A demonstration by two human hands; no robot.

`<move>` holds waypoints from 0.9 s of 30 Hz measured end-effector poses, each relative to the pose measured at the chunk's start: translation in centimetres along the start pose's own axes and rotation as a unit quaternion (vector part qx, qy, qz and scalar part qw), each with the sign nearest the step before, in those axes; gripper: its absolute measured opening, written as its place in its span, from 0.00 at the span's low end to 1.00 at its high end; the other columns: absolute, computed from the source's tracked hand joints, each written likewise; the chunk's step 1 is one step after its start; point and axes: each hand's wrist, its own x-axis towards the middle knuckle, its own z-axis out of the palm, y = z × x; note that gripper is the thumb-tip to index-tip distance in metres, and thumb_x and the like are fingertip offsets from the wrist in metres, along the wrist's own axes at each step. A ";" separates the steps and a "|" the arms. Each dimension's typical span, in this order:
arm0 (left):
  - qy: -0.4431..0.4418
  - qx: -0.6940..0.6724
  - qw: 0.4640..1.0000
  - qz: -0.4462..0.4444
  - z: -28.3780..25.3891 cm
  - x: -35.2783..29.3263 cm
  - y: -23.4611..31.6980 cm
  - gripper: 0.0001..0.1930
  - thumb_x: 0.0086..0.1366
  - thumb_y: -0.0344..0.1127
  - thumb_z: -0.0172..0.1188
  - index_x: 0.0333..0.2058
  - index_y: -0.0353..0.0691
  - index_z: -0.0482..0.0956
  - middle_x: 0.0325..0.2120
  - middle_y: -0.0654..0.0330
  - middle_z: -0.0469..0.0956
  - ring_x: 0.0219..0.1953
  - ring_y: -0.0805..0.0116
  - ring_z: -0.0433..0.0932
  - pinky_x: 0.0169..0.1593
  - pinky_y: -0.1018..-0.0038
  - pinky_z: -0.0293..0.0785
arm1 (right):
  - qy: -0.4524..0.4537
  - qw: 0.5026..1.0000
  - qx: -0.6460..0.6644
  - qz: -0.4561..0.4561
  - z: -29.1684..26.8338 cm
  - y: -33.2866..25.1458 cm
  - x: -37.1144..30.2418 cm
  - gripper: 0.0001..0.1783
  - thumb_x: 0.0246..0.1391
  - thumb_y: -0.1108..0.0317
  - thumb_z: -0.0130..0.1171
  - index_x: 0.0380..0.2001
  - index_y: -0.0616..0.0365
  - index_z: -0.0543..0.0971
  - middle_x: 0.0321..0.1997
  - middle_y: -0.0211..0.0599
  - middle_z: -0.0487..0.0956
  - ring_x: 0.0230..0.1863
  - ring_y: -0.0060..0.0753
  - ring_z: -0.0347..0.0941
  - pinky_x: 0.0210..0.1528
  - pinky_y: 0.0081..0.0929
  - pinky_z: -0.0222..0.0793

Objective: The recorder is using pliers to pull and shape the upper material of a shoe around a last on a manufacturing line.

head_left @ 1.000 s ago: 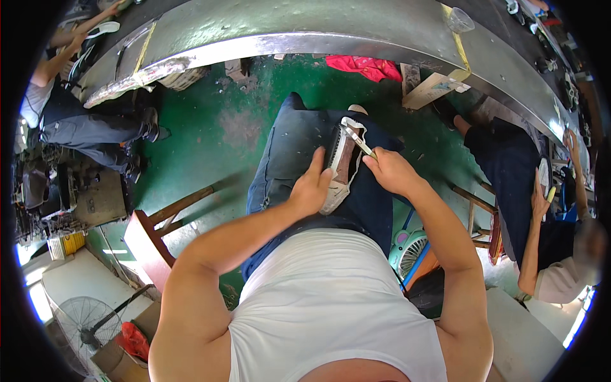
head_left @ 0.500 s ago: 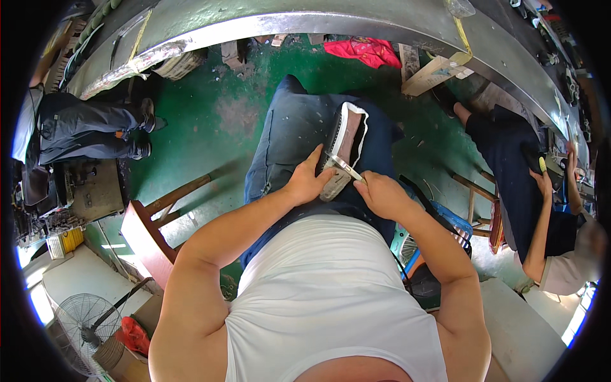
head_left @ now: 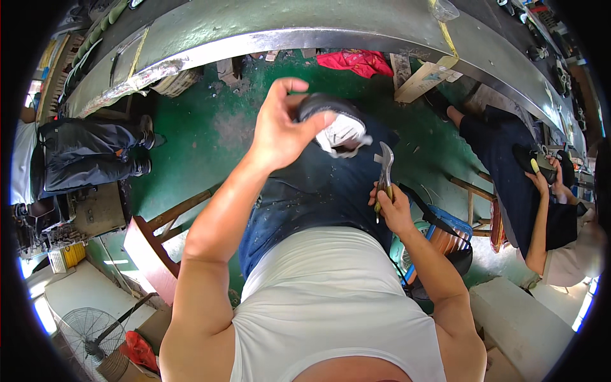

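My left hand [head_left: 280, 130] is raised in front of my lap, closed around a dark shoe upper [head_left: 340, 132] with a white inner side. Its thumb presses on the shoe's near edge, and a frayed pale rim faces toward me. To the right and lower, my right hand [head_left: 396, 209] is wrapped round the handles of metal lasting pliers [head_left: 386, 167]. The curved head of the pliers points away from me, apart from the shoe. Below both hands are my dark blue trousers [head_left: 312, 191], dotted with pale specks.
A long metal-edged workbench [head_left: 286, 39] runs across the far side. Red cloth [head_left: 356, 62] lies on the green floor beneath it. Wooden stools stand left [head_left: 149, 245] and right [head_left: 499, 216]. One person sits at right holding a dark shoe [head_left: 525, 156]; another is at far left. A fan [head_left: 89, 331] stands lower left.
My left hand has lifted the shoe from my lap, away from me, and turned it. The pliers have come off the shoe, and their head now points away from me.
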 end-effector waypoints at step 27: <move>-0.095 0.502 0.857 0.062 5.4 -3.4 -8.8 0.12 0.67 0.39 0.56 0.27 0.37 0.76 0.24 0.48 0.80 0.26 0.48 0.81 0.31 0.56 0.77 | -0.218 0.919 -0.301 0.132 -1.3 -12.4 5.5 0.08 0.59 0.67 0.56 0.37 0.61 0.73 0.28 0.33 0.76 0.29 0.24 0.75 0.30 0.27 0.71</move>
